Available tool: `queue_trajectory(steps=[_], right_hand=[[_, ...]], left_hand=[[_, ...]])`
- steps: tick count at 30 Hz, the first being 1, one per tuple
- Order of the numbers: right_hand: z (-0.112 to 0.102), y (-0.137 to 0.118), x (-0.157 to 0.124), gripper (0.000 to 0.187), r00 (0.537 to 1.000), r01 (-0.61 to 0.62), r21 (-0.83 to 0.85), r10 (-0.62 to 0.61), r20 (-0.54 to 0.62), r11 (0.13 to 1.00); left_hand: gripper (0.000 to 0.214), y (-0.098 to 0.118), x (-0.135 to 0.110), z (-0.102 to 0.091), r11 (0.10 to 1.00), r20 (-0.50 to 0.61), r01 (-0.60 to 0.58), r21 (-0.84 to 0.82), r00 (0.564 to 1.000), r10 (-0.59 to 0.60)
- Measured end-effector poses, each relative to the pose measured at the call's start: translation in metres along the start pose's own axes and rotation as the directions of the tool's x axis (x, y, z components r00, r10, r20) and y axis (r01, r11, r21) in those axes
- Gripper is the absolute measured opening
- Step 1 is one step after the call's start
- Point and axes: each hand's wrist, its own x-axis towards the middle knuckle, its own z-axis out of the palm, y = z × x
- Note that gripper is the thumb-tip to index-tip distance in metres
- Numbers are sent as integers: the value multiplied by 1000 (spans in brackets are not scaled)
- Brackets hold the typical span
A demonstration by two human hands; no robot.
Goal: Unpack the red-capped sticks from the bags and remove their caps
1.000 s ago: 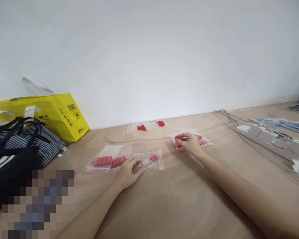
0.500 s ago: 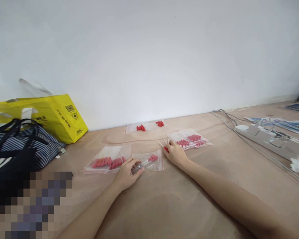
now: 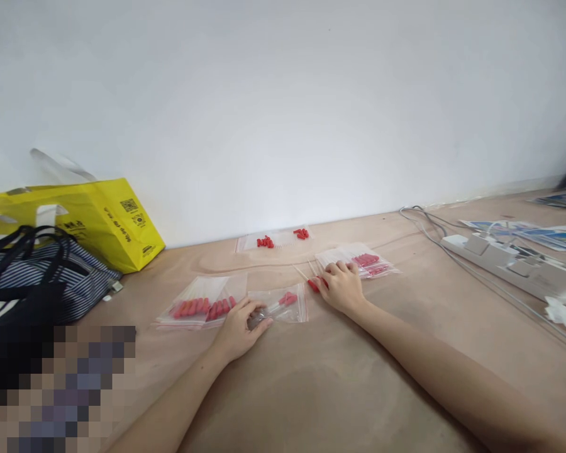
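My left hand (image 3: 242, 324) pinches the near edge of a small clear zip bag (image 3: 288, 309) that lies on the tabletop with a red-capped thin tube inside. Just right of that bag, my right hand (image 3: 343, 287) rests knuckles up with fingers curled on a red-capped thin tube (image 3: 312, 284), whose clear stem points away to the left. A zip bag of several red caps (image 3: 200, 302) lies left of my left hand. Behind my right hand lies another zip bag of red-capped tubes (image 3: 365, 259).
A flat clear bag with two clumps of red caps (image 3: 273, 239) lies by the wall. A yellow shopping bag (image 3: 99, 220) and a striped dark bag (image 3: 38, 277) stand at the left. A white power strip (image 3: 509, 267) with cables and printed sheets (image 3: 542, 236) lies at the right.
My right hand has come from the right-hand bag toward the small bag, bringing a red-capped tube with it. My left hand has stayed on the small bag.
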Motion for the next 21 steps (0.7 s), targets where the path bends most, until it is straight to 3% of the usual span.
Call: queue_trajectory(steps=[3,9,13,18,21], right_hand=[[-4,-2,-3,24,1000,31,97,-31,-1,995],[1,-17,-10,12,983,65,396,-128,134,916],[5,-23,-7,13,967,96,414,-183,177,905],[6,-31,0,21,924,227,397,-326,201,889],[6,-34,1,23,912,243,365,-340,228,899]], left_hand=[[23,0,0,0,1000,2,1,5,1000,-1],[23,1,0,0,1000,3,-8,17,1000,8],[25,1,1,-1,1000,27,-10,-1,1000,10],[24,0,2,-2,998,75,-35,-55,996,39],[23,0,2,-1,997,91,-26,-67,995,32]])
